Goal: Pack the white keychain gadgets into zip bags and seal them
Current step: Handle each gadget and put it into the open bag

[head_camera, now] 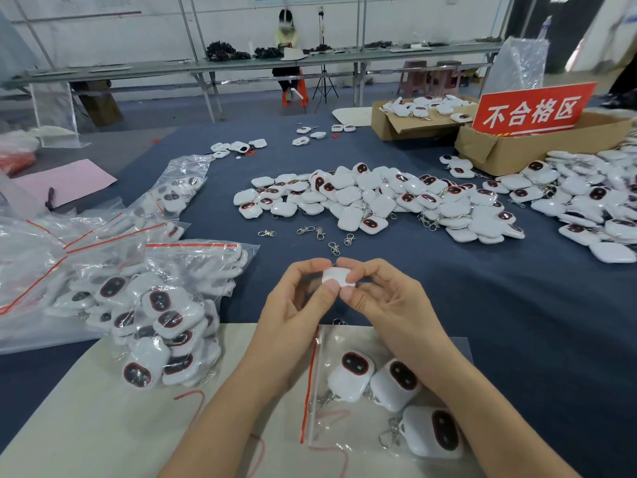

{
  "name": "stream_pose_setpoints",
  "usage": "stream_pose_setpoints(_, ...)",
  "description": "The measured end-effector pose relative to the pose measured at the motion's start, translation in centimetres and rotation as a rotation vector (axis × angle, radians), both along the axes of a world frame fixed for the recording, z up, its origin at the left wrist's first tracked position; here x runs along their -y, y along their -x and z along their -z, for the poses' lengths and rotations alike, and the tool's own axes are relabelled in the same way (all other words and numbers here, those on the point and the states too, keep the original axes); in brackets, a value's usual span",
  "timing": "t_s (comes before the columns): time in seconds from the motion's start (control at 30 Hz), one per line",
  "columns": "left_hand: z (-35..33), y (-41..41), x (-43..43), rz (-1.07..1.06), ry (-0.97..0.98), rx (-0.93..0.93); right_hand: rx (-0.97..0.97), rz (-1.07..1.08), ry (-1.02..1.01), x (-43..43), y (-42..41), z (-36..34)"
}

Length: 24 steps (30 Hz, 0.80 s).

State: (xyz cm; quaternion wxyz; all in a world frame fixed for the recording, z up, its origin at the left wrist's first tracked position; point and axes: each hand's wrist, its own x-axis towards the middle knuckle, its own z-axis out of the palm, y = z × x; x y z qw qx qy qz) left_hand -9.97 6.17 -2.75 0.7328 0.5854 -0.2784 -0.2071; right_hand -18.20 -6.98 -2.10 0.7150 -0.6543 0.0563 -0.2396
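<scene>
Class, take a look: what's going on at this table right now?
A person is packing white keychain gadgets. The left hand and right hand together pinch one gadget. Under the wrists lies a zip bag with three gadgets inside. Filled bags sit to the left, and a loose pile waits farther back on the blue table.

You pinch one white gadget (337,276) between your left hand (296,305) and right hand (382,301), above a clear zip bag (348,339) that lies flat, its red strip at the left. Inside it three gadgets (351,374) lie with their dark oval faces up, keyrings attached.
</scene>
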Motion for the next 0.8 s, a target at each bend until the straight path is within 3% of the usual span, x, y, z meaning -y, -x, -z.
stream_pose_setpoints(0.1, 0.10, -0.42, 0.26, -0.015, 0.005, -0.203, -0.002, -0.052, -0.037, 0.02, 0.04, -0.03)
stream_pose_setpoints(0.2, 0.00, -0.87, 0.13, 0.009, 0.006, -0.274, -0.016, -0.080, 0.016, 0.06, 0.04, 0.02)
stream_pose_setpoints(0.37, 0.00, -0.69, 0.12, 0.004, -0.002, -0.121, -0.071, 0.126, 0.006, 0.38, -0.04, 0.06)
stream_pose_setpoints(0.53, 0.03, -0.36, -0.03, 0.009, -0.065, -0.015, -0.128, 0.147, 0.068, 0.47, 0.21, 0.02)
stream_pose_setpoints(0.8, 0.23, -0.51, 0.22, -0.011, -0.030, -0.072, -0.137, 0.123, 0.028, 0.57, 0.36, -0.37)
